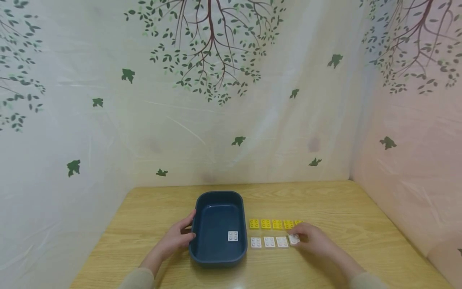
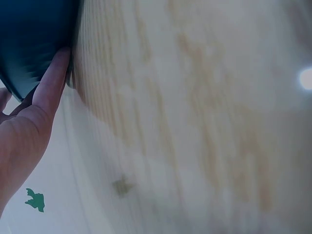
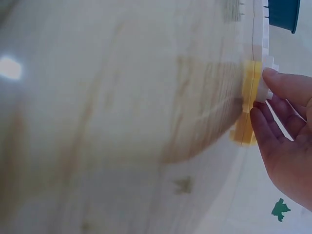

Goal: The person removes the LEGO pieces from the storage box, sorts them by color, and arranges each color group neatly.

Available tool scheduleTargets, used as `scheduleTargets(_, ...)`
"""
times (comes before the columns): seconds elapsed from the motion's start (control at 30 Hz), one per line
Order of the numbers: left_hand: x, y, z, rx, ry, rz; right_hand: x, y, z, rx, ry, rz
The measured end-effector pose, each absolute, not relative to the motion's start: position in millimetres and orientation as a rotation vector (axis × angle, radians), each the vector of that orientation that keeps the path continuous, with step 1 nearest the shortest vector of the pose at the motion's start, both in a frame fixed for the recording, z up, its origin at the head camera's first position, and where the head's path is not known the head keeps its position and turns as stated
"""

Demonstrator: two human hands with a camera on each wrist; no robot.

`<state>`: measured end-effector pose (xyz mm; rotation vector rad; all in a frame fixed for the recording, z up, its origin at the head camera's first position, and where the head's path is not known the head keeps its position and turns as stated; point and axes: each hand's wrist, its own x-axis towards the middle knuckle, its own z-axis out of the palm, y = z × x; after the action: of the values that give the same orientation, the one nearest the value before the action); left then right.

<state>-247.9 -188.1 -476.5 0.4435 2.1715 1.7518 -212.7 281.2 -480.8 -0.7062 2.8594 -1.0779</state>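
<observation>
A dark blue rectangular bin stands on the table, with one white toy brick lying inside near its right wall. Against the bin's left side rests my left hand, thumb and fingers spread apart; the left wrist view shows a straight digit along the outer wall. My right hand pinches a white toy brick at the right end of a white row. In the right wrist view this brick sits between thumb and fingers, beside yellow bricks.
Several yellow bricks form a row right of the bin, its right end partly behind my right hand. Nearer me lie three white bricks. The wooden table meets patterned curtains at the back and sides.
</observation>
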Motion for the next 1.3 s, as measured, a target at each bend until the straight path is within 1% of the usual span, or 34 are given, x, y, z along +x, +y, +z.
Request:
scheduleTargets(0.27, -240.1, -185.5, -473.6, 0.412, 2.180, 1.749, -210.4, 284.3, -479.2, -0.681, 2.830, -1.024)
scheduleTargets(0.67, -234.0, -182.4, -472.1, 0.382, 2.184, 1.756, -208.8, 287.7, -480.5, -0.753, 2.842, -0.992)
scheduleTargets(0.93, -234.6, -182.9, -473.0, 0.391, 2.191, 1.758, -208.7, 281.0, -471.9, -0.651, 2.820, -1.087)
scheduleTargets(1.3, -239.3, -186.3, -474.0, 0.426, 2.181, 1.761, -224.2, 233.8, -433.4, -0.907, 2.855, -0.951)
